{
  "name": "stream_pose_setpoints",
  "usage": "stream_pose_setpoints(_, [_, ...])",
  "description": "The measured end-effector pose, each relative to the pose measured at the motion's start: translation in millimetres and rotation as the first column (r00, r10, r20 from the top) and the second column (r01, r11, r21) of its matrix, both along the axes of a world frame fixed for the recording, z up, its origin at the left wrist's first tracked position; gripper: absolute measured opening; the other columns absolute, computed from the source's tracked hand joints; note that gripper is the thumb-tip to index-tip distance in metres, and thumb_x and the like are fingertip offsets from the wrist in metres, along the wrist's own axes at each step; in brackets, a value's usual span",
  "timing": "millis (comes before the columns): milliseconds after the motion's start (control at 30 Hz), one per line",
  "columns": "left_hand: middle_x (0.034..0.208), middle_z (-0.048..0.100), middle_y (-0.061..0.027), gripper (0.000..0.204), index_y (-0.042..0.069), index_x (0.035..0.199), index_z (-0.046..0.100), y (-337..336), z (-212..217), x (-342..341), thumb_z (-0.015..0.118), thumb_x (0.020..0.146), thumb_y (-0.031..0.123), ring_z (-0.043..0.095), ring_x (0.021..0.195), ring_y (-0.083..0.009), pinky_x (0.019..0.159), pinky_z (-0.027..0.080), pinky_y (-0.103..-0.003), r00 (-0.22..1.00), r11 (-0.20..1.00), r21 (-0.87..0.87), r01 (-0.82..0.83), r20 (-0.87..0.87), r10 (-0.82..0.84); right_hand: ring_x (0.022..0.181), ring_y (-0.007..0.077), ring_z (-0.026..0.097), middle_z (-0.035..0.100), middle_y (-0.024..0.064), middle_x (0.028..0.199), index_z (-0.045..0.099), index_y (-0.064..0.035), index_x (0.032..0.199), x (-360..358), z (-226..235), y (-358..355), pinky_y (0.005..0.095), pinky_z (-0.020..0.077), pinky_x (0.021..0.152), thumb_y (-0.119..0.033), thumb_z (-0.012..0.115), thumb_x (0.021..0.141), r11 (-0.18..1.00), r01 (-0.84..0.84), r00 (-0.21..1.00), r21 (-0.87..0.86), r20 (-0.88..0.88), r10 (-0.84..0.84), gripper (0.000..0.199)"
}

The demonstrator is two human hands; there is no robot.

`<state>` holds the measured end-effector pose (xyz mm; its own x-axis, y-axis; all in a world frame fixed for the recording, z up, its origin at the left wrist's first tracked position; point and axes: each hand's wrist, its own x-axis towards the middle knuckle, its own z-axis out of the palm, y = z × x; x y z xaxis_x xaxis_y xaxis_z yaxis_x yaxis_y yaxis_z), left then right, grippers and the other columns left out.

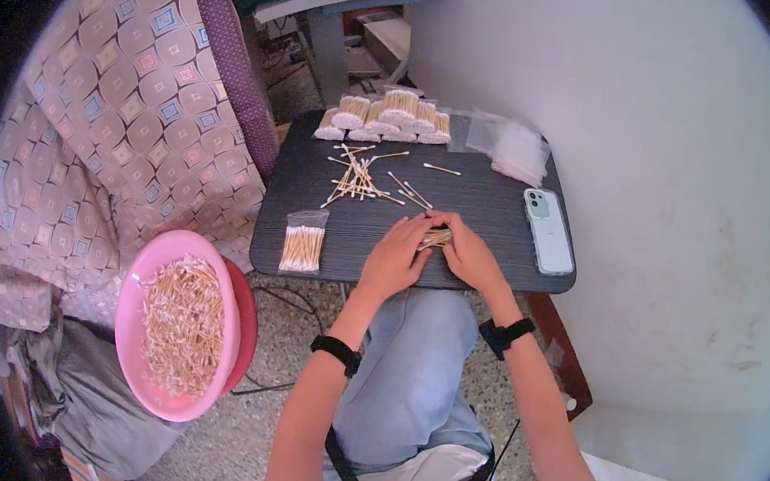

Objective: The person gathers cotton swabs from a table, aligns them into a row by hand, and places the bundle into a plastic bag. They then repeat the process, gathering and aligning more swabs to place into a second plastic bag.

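At the front edge of the dark table (366, 253), both my hands close around a bundle of cotton swabs (436, 238). My left hand (396, 255) wraps it from the left and my right hand (468, 252) from the right, with the fingertips meeting on its far side. Only the middle sticks of the bundle show; the palms and fingers hide its ends. Just beyond my hands lie a few loose cotton swabs (412, 192). A larger scattered heap of swabs (356, 178) is farther left. Left of my left hand lies a clear bag of swabs (302, 247).
Filled swab packs (387, 115) are stacked along the far edge, beside clear empty bags (516, 151). A phone (549, 232) lies at the right edge. A pink basin (125, 328) full of swabs stands left, near a patterned sofa (135, 63). A wall (680, 220) bounds the right.
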<state>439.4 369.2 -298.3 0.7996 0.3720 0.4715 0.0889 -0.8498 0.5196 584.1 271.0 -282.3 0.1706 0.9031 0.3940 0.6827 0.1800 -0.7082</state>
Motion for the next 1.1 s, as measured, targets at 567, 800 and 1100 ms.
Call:
stream_pose_setpoints(567, [0.129,0.051,-0.0139,0.038,0.003,0.119,0.057,0,-7,0,0.059,0.087,0.023,0.047,0.121,-0.0288,0.104,0.035,-0.038,0.999,0.999,0.014,-0.045,0.009,0.045,0.105,0.0253,0.053,0.053,0.0147,0.114,0.044,0.0003,0.118,-19,-14,18,0.0327,0.039,0.094,-0.014,0.04,0.096,0.992,0.127,0.909,0.005,-0.4,-0.114,0.026])
stream_pose_setpoints(800, [0.122,0.055,-0.0133,0.044,0.005,0.126,0.048,-3,-2,-2,0.06,0.085,0.016,0.051,0.116,-0.029,0.097,0.041,-0.039,0.997,0.981,-0.183,-0.071,-0.013,0.07,0.117,0.0327,0.048,0.049,0.0207,0.125,0.042,0.0012,0.126,-2,-13,3,0.0366,0.0369,0.099,-0.014,0.045,0.094,0.998,0.018,0.977,-0.062,-0.21,-0.03,0.036])
stream_pose_setpoints(1100, [0.127,0.043,-0.0148,0.049,0.004,0.125,0.042,-1,6,-8,0.049,0.078,-0.008,0.052,0.111,-0.0325,0.094,0.042,-0.036,0.989,0.97,-0.24,0.03,0.149,0.006,0.119,0.0332,0.046,0.05,0.0164,0.125,0.043,0.002,0.128,-14,-5,-4,0.0393,0.0404,0.099,-0.01,0.053,0.084,1.0,0.022,0.834,0.015,0.551,-0.027,0.046])
